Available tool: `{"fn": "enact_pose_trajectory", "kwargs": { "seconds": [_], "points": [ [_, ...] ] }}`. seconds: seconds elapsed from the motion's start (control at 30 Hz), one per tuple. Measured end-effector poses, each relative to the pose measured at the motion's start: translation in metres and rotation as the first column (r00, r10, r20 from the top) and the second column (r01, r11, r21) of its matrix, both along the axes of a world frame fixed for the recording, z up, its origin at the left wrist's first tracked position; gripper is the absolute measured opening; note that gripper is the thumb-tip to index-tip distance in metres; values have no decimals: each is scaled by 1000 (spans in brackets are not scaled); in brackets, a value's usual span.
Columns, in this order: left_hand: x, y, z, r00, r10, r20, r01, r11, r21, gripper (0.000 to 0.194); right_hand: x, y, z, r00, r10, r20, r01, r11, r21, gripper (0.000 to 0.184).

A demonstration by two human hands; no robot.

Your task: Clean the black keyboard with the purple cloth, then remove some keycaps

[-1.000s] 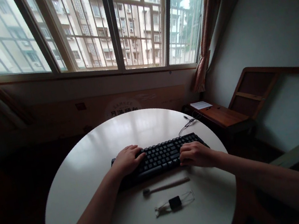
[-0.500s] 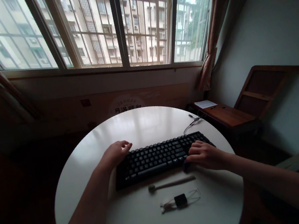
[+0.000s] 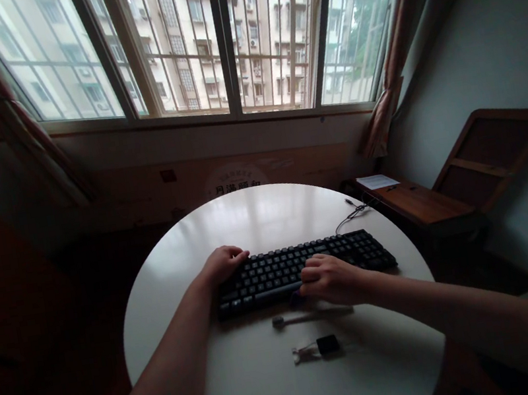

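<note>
A black keyboard (image 3: 267,280) lies on the round white table (image 3: 254,386). My left hand (image 3: 224,264) is at its far left corner, thumb along the top edge and fingers closed around the side. Over the near edge, right of the middle, my right hand (image 3: 330,278) is closed on a dark purple cloth (image 3: 296,297), of which only a small bit shows under the fingers. Just in front lies a toothbrush (image 3: 308,317), bristles to the left. Nearer to me is a wire keycap puller (image 3: 327,345) with a black block in its middle.
The keyboard's cable (image 3: 354,213) lies coiled behind its right end. Beyond the table's right edge stands a wooden bench (image 3: 425,204) with a paper sheet (image 3: 378,181) on it. A barred window (image 3: 225,50) and curtains are ahead.
My left hand lifted off the keys to the left, then came back to the keyboard's far left corner. My right hand slid left along the near edge with the cloth. The view turned left.
</note>
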State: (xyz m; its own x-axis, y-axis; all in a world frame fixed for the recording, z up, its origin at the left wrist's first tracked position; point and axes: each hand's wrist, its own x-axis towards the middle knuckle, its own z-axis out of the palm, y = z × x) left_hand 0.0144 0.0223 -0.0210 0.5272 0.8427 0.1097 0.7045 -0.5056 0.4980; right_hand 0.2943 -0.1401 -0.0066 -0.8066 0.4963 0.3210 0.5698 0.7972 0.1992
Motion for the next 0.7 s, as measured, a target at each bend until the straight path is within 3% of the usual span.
{"fn": "enact_pose_trajectory", "kwargs": {
  "seconds": [0.47,0.7],
  "points": [
    [3,-4,-3,999,17,-30,-16,999,30,42,-97,37,16,981,193,20,-192,980,-50,16],
    [1,2,-4,1000,28,10,-27,999,-16,40,-148,50,9,969,244,-36,-245,969,-41,18]
  ]
}}
